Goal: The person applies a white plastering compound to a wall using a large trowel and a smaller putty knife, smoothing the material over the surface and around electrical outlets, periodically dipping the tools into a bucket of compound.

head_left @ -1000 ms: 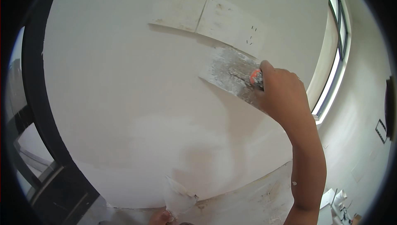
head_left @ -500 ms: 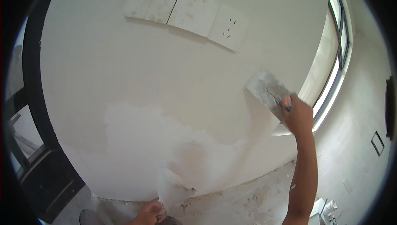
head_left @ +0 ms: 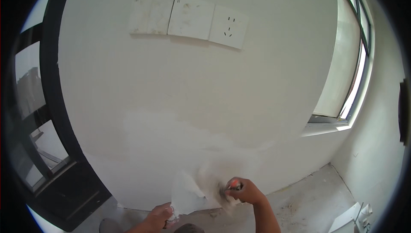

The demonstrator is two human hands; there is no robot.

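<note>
Head view. Right hand (head_left: 247, 190), lower centre of frame, wrapped round the orange-marked handle of a trowel (head_left: 221, 188); blade blurred. Left hand (head_left: 160, 216), to its left near the bottom edge, clamped on the handle of a scraper (head_left: 183, 193), pale blade pointing up. Blades close together; whether they touch, cannot tell. Both in front of the lower wall (head_left: 257, 96), above the floor (head_left: 295, 209).

To do this well, in my judgement: scraper steady and face up, trowel edge met at a shallow angle, strokes short and even, both blades clear of the wall so no corner scores the surface.

Against half a second ago: trowel then right of centre, up against the wall; now down beside the scraper. Left hand low in both, grip alike. More of the window (head_left: 338, 62) sill shows at right.
</note>
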